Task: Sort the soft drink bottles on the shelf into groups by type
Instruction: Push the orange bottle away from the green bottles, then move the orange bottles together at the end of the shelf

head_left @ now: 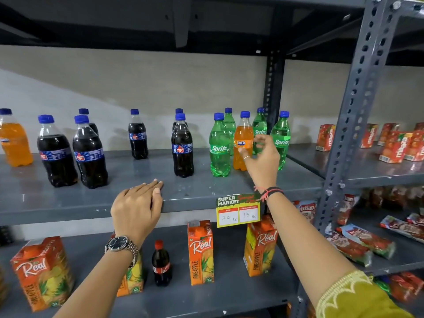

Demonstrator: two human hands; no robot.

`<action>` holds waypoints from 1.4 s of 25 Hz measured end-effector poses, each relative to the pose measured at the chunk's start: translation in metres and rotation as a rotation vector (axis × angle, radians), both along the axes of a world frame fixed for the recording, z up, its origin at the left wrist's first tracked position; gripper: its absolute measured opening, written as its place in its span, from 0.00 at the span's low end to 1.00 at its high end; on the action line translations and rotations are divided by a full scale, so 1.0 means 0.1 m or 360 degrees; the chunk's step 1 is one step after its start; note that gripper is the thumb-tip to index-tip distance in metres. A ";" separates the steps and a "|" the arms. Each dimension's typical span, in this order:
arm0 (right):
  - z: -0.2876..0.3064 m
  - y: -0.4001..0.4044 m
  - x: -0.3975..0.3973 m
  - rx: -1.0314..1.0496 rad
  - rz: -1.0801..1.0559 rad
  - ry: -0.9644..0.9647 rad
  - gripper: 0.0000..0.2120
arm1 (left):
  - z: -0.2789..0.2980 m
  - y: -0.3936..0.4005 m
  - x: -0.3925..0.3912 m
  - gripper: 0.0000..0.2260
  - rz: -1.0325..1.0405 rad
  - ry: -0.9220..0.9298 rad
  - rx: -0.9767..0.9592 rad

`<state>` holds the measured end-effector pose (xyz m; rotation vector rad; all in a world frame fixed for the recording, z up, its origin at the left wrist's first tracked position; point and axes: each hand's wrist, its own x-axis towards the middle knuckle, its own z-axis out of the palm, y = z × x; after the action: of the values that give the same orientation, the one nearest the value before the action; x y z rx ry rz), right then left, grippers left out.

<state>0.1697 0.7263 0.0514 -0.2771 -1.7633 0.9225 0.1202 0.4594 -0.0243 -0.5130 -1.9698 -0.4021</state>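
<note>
On the grey middle shelf (pixel 202 193) stand several dark cola bottles (pixel 90 154) with blue caps, spread from left to centre. An orange Fanta bottle (pixel 14 141) stands at the far left. Several green Sprite bottles (pixel 219 149) cluster at the right, with another orange Fanta bottle (pixel 242 134) among them. My right hand (pixel 261 161) is open, fingers spread, right beside that Fanta bottle, thumb near its label. My left hand (pixel 137 207) lies flat on the shelf's front edge and holds nothing.
Pineapple juice cartons (pixel 200 251) and a small red-capped cola bottle (pixel 161 263) stand on the shelf below. A price tag (pixel 237 213) hangs from the shelf edge. A perforated grey upright (pixel 348 115) divides off the right bay with red juice cartons (pixel 394 145).
</note>
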 end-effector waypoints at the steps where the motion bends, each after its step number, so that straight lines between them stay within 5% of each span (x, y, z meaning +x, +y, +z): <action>1: 0.04 0.06 -0.05 -0.0029 -0.0026 -0.0115 0.27 | 0.00 0.01 0.01 0.16 0.0001 0.0001 0.0001; 3: 0.08 0.18 -0.18 -0.0154 0.0047 -0.0474 0.36 | 0.00 0.01 0.01 0.16 0.0005 -0.0004 0.0007; 6: 0.11 0.27 -0.28 -0.0275 0.0225 -0.0699 0.34 | -0.01 0.00 0.00 0.16 0.0001 -0.0025 0.0010; 17: 0.00 -0.41 0.45 -0.0193 0.0457 -0.0274 0.16 | -0.02 -0.47 0.13 0.21 0.0008 -0.0315 -0.0139; 35: 0.03 -4.53 -1.00 -0.0265 0.1061 -0.0355 0.16 | 0.21 -4.15 -1.03 0.19 0.0094 -0.0415 -0.0193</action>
<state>0.0700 0.2736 0.0547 0.1247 -2.0266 1.5643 0.0174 0.0447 -0.0032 -0.4972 -2.2660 -0.3265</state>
